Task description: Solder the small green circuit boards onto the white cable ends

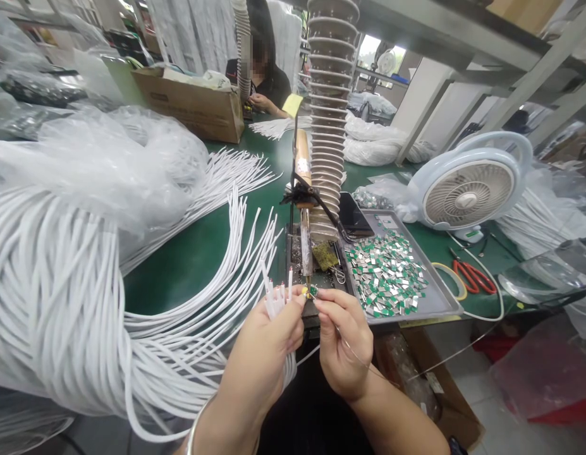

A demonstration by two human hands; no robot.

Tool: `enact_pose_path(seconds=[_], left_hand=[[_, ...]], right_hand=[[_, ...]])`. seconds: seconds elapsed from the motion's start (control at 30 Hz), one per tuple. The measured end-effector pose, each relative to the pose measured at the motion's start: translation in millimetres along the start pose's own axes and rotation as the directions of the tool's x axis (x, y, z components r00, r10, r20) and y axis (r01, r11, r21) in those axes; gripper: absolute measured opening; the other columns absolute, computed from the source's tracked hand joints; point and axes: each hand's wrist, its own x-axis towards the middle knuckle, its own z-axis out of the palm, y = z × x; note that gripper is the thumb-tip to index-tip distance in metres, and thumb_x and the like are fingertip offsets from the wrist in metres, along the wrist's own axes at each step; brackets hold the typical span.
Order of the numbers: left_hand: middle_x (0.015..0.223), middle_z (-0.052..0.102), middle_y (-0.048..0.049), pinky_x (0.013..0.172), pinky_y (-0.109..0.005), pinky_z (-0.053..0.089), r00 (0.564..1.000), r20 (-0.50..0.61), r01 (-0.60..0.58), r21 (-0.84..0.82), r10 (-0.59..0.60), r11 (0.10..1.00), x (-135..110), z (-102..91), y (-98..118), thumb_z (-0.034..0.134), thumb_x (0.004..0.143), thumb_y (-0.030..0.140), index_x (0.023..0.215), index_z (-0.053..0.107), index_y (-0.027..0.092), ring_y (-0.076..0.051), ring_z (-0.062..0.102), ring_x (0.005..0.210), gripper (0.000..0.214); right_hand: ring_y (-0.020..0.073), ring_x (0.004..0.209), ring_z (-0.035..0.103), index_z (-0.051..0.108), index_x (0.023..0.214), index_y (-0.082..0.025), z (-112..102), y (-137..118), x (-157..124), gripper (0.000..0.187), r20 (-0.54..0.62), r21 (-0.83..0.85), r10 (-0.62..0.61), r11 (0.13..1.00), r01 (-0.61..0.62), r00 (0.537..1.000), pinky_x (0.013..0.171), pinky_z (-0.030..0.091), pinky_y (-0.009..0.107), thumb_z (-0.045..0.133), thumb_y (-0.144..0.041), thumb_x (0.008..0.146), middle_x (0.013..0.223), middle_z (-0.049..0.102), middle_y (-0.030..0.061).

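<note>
My left hand is closed around a bunch of white cables, their stripped ends pointing up, thumb and forefinger pinching one end beside a small green circuit board. My right hand pinches that small board and holds a thin solder wire that trails off to the right. Both meet just under the tip of a fixed soldering iron, which hangs from a stand in front of a ribbed fume hose.
A huge bundle of white cables fills the left of the green table. A grey tray with several small green boards lies to the right, then red scissors and a white fan. Another person works behind a cardboard box.
</note>
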Motion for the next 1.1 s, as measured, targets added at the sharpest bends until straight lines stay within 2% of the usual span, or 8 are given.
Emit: enact_pose_path(seconds=[0.2,1.1], left_hand=[[0.041,0.032,0.0136,0.036,-0.012,0.018,1.0,0.024,0.0,0.01,0.0,1.0,-0.8,-1.0,-0.4,0.069,0.071,0.027,0.076,0.058,0.014,-0.002,0.022,0.037,0.017],[0.042,0.032,0.0139,0.037,-0.014,0.017,0.999,0.038,0.012,0.01,-0.012,1.0,-1.4,-2.1,-3.2,0.068,0.074,0.026,0.078,0.055,0.015,-0.002,0.021,0.038,0.018]], right_hand=[[0.0168,0.092,0.064,0.061,0.106,-0.018,-0.7,-1.7,0.7,0.026,-0.004,-0.016,0.004,1.0,-0.004,1.0,0.078,0.059,0.032,0.047,-0.004,0.088,0.099,0.063,0.0096],[0.0179,0.09,0.065,0.063,0.105,-0.019,0.5,-1.6,-0.4,0.026,-0.013,-0.021,0.008,1.0,-0.008,1.0,0.076,0.059,0.033,0.049,-0.005,0.087,0.097,0.064,0.0089]])
